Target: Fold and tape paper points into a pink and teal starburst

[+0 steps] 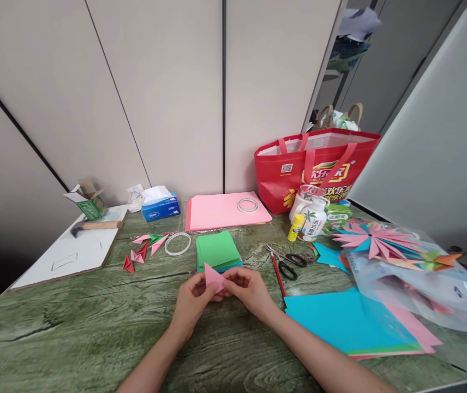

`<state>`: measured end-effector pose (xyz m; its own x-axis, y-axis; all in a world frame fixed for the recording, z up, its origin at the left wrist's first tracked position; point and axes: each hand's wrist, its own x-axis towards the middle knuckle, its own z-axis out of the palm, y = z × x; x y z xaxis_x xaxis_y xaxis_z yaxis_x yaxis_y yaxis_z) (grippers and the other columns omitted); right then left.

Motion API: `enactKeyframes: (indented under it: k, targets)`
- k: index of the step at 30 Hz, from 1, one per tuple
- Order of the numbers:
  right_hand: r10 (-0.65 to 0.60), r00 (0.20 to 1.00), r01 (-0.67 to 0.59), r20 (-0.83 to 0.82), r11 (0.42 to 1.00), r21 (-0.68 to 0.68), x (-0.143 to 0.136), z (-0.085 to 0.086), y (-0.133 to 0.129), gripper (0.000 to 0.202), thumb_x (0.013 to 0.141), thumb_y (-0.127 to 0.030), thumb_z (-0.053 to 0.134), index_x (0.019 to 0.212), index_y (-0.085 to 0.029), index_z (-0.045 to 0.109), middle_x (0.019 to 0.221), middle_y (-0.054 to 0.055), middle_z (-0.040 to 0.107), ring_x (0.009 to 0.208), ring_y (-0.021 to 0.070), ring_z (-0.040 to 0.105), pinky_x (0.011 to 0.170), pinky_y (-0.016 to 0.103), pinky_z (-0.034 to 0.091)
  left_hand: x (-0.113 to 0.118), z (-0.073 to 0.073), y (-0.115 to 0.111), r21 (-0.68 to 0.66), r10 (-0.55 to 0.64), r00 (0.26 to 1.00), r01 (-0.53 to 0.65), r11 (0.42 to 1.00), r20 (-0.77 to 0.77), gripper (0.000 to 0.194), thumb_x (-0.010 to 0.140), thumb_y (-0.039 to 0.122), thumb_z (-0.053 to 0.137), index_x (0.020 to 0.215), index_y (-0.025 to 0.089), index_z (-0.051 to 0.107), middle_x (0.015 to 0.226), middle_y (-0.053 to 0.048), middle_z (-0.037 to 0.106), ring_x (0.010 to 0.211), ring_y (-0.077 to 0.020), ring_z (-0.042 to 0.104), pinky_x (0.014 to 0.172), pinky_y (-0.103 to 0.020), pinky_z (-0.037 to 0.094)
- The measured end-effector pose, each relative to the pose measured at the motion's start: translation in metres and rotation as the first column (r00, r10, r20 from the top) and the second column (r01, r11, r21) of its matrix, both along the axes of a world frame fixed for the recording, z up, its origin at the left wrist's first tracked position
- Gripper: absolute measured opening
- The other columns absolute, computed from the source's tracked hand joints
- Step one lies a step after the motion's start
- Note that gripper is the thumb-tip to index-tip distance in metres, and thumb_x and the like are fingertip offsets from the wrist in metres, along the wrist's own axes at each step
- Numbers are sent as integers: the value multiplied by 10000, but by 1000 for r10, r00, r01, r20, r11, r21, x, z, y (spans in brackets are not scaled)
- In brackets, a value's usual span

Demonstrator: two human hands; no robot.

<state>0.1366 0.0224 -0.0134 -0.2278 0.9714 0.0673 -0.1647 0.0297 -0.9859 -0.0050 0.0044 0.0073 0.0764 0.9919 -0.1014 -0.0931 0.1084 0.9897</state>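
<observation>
Both hands meet near the middle of the table around a small folded piece of pink paper (214, 278) with a pointed top. My left hand (192, 300) pinches its left side between thumb and fingers. The fingers of my right hand (250, 289) are closed on its lower right edge. Just beyond the hands lies a stack of square green paper (217, 249), with blue sheets showing beneath. Several small folded red, pink and green pieces (142, 251) lie to the left, beside a white tape roll (178, 244).
Scissors (287, 262), a red pencil (277, 274), a glue stick (295, 227) and blue sheets (348, 322) are on the right. Paper stars (375, 240) rest on a plastic bag. Behind stand a red bag (274, 174) and tissue box (160, 208); a hammer (98, 225) lies left.
</observation>
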Motion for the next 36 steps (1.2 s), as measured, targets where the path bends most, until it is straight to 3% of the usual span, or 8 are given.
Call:
enactKeyframes:
  k: [5,14,23,30,36]
  targets:
    - [51,999,-52,-16,998,-39,2,2,1,254,596,-349,686,740,-149,627,642,-1,615,528,96,533,529,233,453,-2,1,1,-29,-12,1000,12,999,-15,197,625,280,658,727,114,628,595,-27,648,538,-150,584,528,-261,496]
    - [87,985,-114,-146,976,-186,2,2,-1,319,559,-378,718,715,-125,603,569,-11,602,505,86,547,522,220,464,-1,2,-2,-81,2,987,12,997,162,253,611,243,661,815,153,541,617,3,622,486,-118,564,463,-236,473]
    - [146,963,-199,-227,952,-231,5,4,-3,276,571,-318,732,686,-113,589,605,17,642,539,93,592,544,209,482,-5,-2,1,-164,-8,958,57,985,287,134,641,143,587,756,149,519,558,0,618,463,-99,554,432,-189,440]
    - [236,922,-353,-306,837,-419,10,6,0,293,667,-387,652,694,-105,574,591,39,645,500,78,599,504,168,486,-3,5,-1,-167,-35,979,70,983,203,92,606,147,587,642,155,503,460,40,544,371,-76,503,331,-142,341]
    - [327,892,-451,-312,690,-566,18,9,2,258,592,-281,731,665,-76,591,554,24,626,486,66,589,508,146,482,-1,7,-4,-127,-131,986,143,982,104,69,603,146,577,625,151,513,448,46,523,358,-63,471,327,-136,321]
